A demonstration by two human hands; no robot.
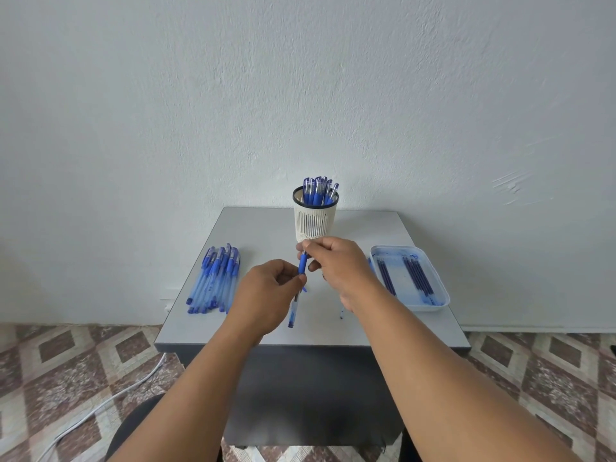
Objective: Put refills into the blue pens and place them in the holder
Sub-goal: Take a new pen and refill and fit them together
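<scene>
The pen [299,285] hangs over the middle of the table [366,228], held between both hands, and the job now, by my reading, is to close it up around its refill: the two halves should stay in one straight line while the upper part is turned, and the barrel below must not be let to swing. The left hand [266,291] pinches the clear barrel just under the blue grip; the right hand [333,261] curls its fingertips round the tip end above. The pen is slim, with a see-through barrel, a solid blue grip sleeve and a blue end plug at the bottom; whether the refill is fully seated I cannot tell. Behind it stands the holder [315,219], a white slotted cup already bristling with capped pens. To the left lies a heap of pens [215,281] awaiting their turn, and to the right a white tray [433,300] with loose refills [416,275], its floor smeared with blue ink.
</scene>
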